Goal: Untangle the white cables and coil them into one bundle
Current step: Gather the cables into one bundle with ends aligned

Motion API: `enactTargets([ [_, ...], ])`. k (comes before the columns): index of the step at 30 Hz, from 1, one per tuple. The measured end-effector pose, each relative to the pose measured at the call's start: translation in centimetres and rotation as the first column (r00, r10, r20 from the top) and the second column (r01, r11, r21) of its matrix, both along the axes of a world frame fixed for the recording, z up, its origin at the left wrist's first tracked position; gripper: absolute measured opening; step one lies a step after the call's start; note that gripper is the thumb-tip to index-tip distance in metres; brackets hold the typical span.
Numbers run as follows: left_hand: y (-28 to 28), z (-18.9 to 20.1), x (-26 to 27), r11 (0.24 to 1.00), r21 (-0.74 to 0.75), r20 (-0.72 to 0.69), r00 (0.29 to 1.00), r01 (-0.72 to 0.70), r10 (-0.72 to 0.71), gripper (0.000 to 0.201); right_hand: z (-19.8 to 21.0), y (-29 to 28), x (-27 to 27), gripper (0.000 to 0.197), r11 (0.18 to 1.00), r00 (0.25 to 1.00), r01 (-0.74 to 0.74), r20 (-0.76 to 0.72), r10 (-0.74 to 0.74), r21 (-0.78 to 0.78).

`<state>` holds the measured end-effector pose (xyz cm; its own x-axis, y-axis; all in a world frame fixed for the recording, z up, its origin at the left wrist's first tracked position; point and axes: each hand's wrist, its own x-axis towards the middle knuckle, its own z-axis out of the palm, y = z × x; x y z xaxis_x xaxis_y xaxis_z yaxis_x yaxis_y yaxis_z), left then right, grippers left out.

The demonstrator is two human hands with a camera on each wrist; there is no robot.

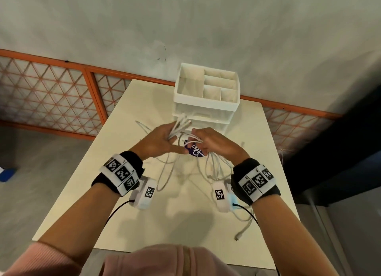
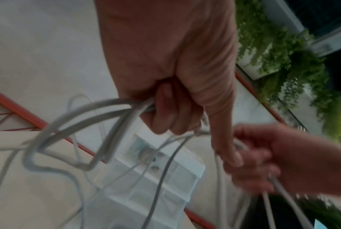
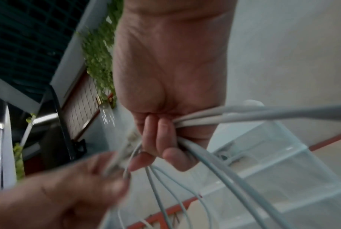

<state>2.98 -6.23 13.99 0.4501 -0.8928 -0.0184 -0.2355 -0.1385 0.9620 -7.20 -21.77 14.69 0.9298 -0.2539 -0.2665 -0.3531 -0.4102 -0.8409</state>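
Both hands are raised over the middle of the cream table [image 1: 144,214], close together. My left hand [image 1: 158,140] grips a fan of white cables [image 1: 179,125] whose ends stick up past its fingers. In the left wrist view its fingers [image 2: 165,111] curl round several strands [image 2: 83,111]. My right hand [image 1: 208,142] grips more of the white cables, and in the right wrist view its fingers [image 3: 161,136] close on strands [image 3: 244,114] running right and down. Loose loops [image 1: 216,166] hang from both hands to the table. One plug end [image 1: 237,238] lies near the table's right front edge.
A white drawer organiser [image 1: 206,94] with open top compartments stands at the table's far edge, just beyond the hands. A purple round label [image 1: 194,151] lies under the hands. An orange lattice railing [image 1: 51,98] runs behind the table. The table drops off on all sides.
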Motion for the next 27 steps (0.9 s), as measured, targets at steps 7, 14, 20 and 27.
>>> enactTargets([
  [7, 0.2, 0.0, 2.5, 0.985, 0.067, 0.439, 0.891, -0.161, 0.116, 0.02, 1.0, -1.1, -1.2, 0.039, 0.999, 0.993, -0.042, 0.106, 0.044, -0.022],
  [14, 2.5, 0.5, 5.1, 0.944, -0.086, 0.561, 0.768, -0.318, 0.31, 0.026, -6.6, -4.4, -3.0, 0.031, 0.98, 0.998, 0.009, -0.056, -0.02, -0.196],
  [20, 3.4, -1.2, 5.5, 0.913, -0.064, 0.573, 0.734, -0.404, 0.365, 0.039, -10.9, -2.0, -3.4, 0.023, 0.986, 0.968, -0.102, -0.241, 0.068, -0.132],
  [27, 3.6, -3.7, 6.3, 0.894, 0.311, 0.614, 0.786, -0.323, 0.07, 0.03, -15.2, -1.6, -4.8, 0.038, 0.992, 0.912, -0.121, -0.393, 0.119, 0.02],
])
